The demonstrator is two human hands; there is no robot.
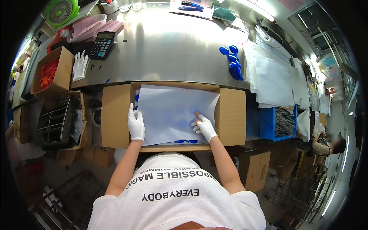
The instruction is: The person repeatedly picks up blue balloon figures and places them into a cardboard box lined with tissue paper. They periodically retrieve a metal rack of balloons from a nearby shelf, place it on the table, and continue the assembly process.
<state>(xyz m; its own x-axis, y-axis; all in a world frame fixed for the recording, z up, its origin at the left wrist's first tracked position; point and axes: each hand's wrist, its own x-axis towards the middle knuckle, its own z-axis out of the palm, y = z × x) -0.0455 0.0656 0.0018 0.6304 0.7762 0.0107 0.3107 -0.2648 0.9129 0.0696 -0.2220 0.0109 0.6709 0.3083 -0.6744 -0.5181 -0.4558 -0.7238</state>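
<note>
An open cardboard carton (233,119) stands in front of me with its side flaps folded out. A white, slightly see-through sheet (172,111) lies inside it, over shiny blue pieces (186,141) that peek out at its near and left edges. My left hand (136,125), in a white glove, is at the sheet's left edge beside the carton wall, fingers stretched away from me. My right hand (204,127) rests on the right part of the sheet with its fingers apart. Its glove leaves some fingertips bare. Neither hand visibly grips anything.
On the steel table (165,50) lie shiny blue rounded pieces (233,63), a calculator (102,45), a white glove (80,66) and a stack of white sheets (268,76). A box of red parts (53,73) stands left, a blue bin of thin rods (283,122) right. Another person (326,145) is far right.
</note>
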